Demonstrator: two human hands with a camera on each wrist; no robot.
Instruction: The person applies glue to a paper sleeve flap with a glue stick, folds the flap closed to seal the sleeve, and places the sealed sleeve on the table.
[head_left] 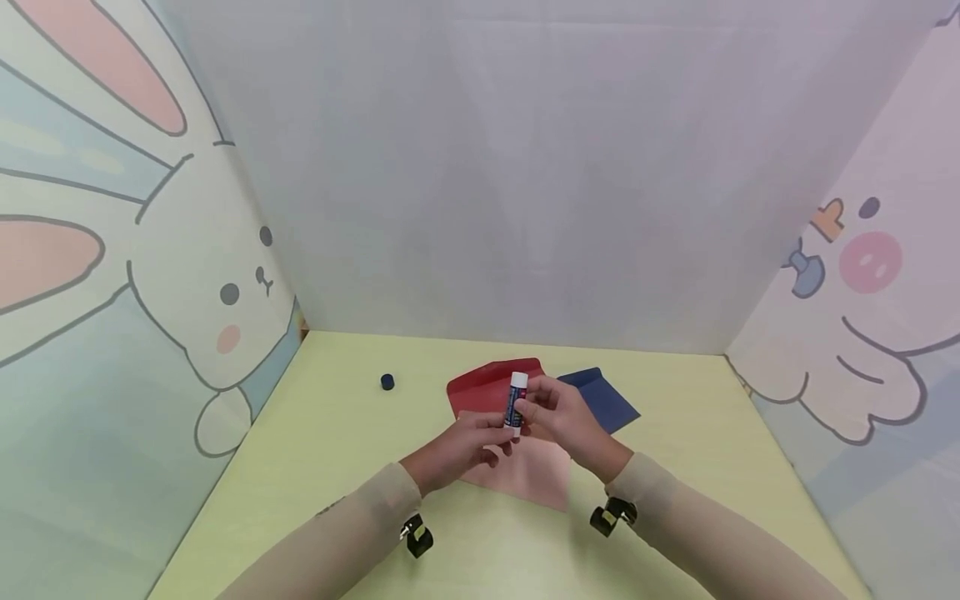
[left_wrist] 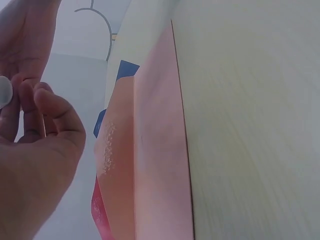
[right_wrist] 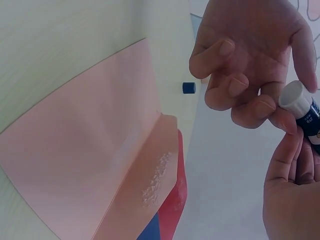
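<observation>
Glue stick, head view: a slim glue stick (head_left: 515, 408), nearly upright, is held above the envelopes; the left hand (head_left: 465, 446) pinches its lower end, and the right hand (head_left: 566, 417) grips its barrel from the side.
Envelopes, head view: a pink envelope (head_left: 528, 479) lies nearest, a red envelope (head_left: 487, 387) beyond it, and a blue envelope (head_left: 600, 400) to the right.
Cap, head view: a short dark-blue cap (head_left: 387, 382) is on the table's far left, well apart from the envelopes.
Table and walls, head view: the pale yellow table (head_left: 337, 433) meets a plain whitish back wall (head_left: 525, 192); a cartoon rabbit (head_left: 195, 267) decorates the left wall, a pig (head_left: 870, 308) the right.
Pink flap, left wrist view: the raised flap (left_wrist: 117, 130) bears a lumpy white smear (left_wrist: 109, 147), unseen from the head. The stick is mostly cut off, so the grip cannot be told here.
Stick's end, right wrist view: a smooth, round white end shows, the left thumb and forefinger against it; the other left fingers curl loosely, slightly apart.
</observation>
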